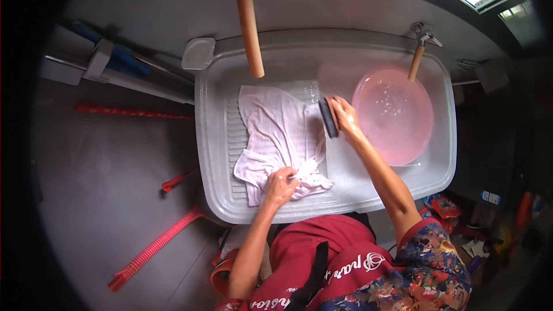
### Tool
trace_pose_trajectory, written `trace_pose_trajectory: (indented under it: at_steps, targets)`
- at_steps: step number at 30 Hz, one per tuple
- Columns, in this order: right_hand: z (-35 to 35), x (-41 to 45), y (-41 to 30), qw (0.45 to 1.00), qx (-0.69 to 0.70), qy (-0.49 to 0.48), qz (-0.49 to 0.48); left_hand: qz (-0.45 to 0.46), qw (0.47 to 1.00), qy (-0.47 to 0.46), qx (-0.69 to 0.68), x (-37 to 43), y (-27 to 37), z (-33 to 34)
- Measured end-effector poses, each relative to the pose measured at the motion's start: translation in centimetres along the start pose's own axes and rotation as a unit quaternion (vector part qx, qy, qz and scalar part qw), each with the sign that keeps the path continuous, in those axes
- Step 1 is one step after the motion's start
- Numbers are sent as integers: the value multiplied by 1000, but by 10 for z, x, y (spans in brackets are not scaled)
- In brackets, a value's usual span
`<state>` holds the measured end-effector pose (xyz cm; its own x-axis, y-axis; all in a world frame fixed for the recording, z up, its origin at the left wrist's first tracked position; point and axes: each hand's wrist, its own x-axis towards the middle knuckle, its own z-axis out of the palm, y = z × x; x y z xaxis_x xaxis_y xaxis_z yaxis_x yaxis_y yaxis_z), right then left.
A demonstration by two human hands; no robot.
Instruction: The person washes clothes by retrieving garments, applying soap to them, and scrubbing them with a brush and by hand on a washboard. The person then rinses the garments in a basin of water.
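Observation:
A wet, pale pink cloth garment lies spread over the ribbed washboard part of a grey laundry sink. My left hand grips a bunched fold at the garment's near end. In my right hand is a scrubbing brush with dark bristles, held on its side just off the garment's right edge. Right of that hand, a round pink basin holds cloudy water with some foam on it.
A tap with a tan hose hangs over the sink's left part, another tap with a short hose over the basin. A white plastic tub sits at the back left corner. Red packages lie beyond the sink's right front.

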<state>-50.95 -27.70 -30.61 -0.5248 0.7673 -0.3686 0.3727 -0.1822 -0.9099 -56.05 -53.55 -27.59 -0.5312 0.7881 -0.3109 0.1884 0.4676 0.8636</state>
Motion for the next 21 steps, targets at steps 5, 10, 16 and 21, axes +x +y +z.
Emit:
trace_pose_trajectory:
  at_steps: [5, 10, 16, 21]
  targets:
    - [-63, -66, 16, 994, 33, 42, 99, 78, 997, -22, -14, 20, 23, -30]
    - [-69, -89, 43, 988, 53, 90, 112, 12, 971, -113, -212, 55, 53, -47]
    - [-61, -93, 31, 998, 16, -38, 57, 18, 987, -81, 136, 68, 15, -48]
    - [-28, -84, -19, 937, -157, -308, -50, 111, 889, 105, 431, 43, -40, -51]
